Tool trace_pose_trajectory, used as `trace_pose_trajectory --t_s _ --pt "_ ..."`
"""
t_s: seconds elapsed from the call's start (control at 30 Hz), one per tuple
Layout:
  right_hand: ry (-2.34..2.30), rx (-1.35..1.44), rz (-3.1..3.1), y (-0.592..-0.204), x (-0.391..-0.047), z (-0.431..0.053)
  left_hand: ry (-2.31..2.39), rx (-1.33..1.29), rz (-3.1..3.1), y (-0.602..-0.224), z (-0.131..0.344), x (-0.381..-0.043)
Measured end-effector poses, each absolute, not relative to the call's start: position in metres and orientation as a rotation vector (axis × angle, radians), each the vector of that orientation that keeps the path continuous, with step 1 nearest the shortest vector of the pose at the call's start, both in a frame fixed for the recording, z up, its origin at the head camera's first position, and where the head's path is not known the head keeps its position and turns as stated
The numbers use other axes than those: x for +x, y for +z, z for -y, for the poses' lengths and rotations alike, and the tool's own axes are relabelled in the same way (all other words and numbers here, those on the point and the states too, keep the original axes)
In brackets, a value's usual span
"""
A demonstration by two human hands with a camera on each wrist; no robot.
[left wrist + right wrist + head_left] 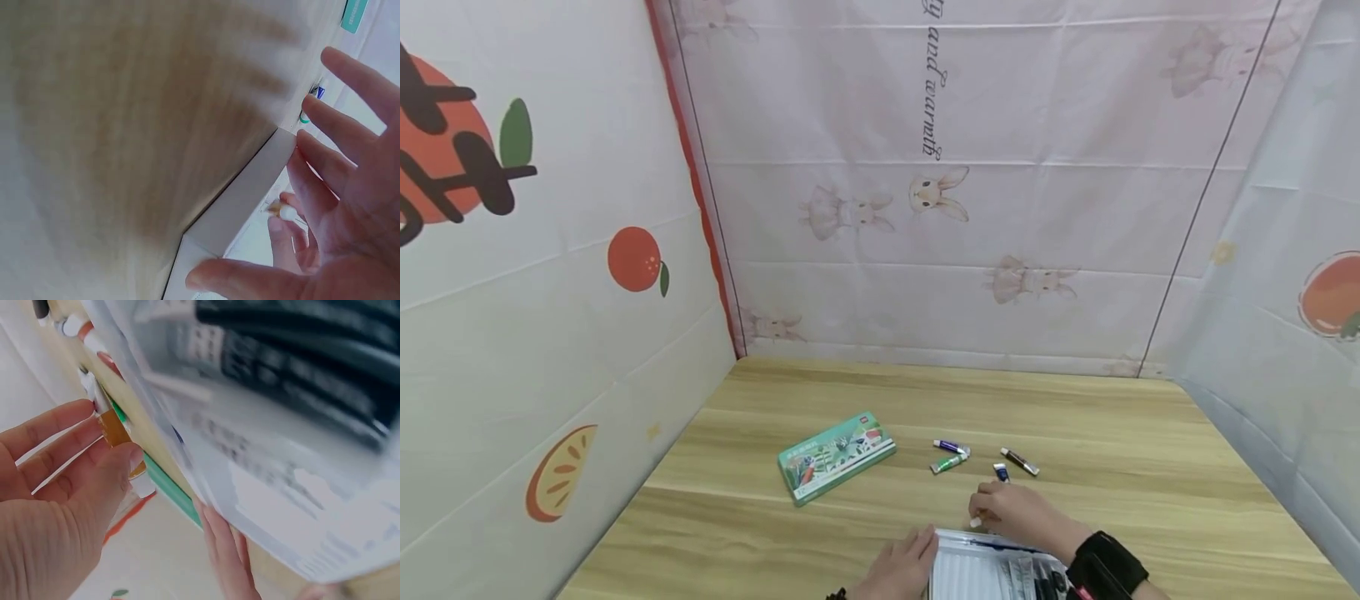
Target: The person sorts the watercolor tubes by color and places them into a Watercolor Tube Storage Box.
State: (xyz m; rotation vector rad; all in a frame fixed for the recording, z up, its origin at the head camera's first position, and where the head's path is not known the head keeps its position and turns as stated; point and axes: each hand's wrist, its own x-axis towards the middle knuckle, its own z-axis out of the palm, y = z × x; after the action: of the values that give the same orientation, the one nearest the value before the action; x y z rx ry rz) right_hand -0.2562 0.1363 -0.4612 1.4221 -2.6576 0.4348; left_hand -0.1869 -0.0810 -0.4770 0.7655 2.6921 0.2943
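My right hand (1018,512) pinches a small ochre paint tube (114,428) with a white cap between thumb and fingertips, just beyond the white tray (957,575). The tube is mostly hidden by the fingers in the head view. On the tray's left edge rests my left hand (901,567); in the left wrist view its fingers are fairly straight, and the thumb lies along the tray's side. Several dark-labelled tubes (300,369) lie in the tray's right part. Close beyond the right hand is a blue paint tube (1001,472).
A violet tube (951,447), a green tube (950,464) and a dark brown or black tube (1019,461) lie farther back on the wooden table (715,517). To their left is a flat green printed box (837,458). Printed cloth walls (880,308) border the table.
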Motion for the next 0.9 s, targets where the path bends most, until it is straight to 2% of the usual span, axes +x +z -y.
trace_pose_trajectory --t_s 0.4,0.67,0.9 --pt "0.618 1.484 2.611 -0.447 -0.226 -0.138 0.238 0.783 -2.735 -0.47 0.074 -0.189" --pt "0.773 1.534 2.62 -0.452 -0.209 -0.141 0.338 0.705 -2.707 -0.468 0.072 -0.187" --pt "0.815 1.568 2.581 -0.456 -0.203 -0.145 0.322 0.765 -2.727 -0.472 0.072 -0.191"
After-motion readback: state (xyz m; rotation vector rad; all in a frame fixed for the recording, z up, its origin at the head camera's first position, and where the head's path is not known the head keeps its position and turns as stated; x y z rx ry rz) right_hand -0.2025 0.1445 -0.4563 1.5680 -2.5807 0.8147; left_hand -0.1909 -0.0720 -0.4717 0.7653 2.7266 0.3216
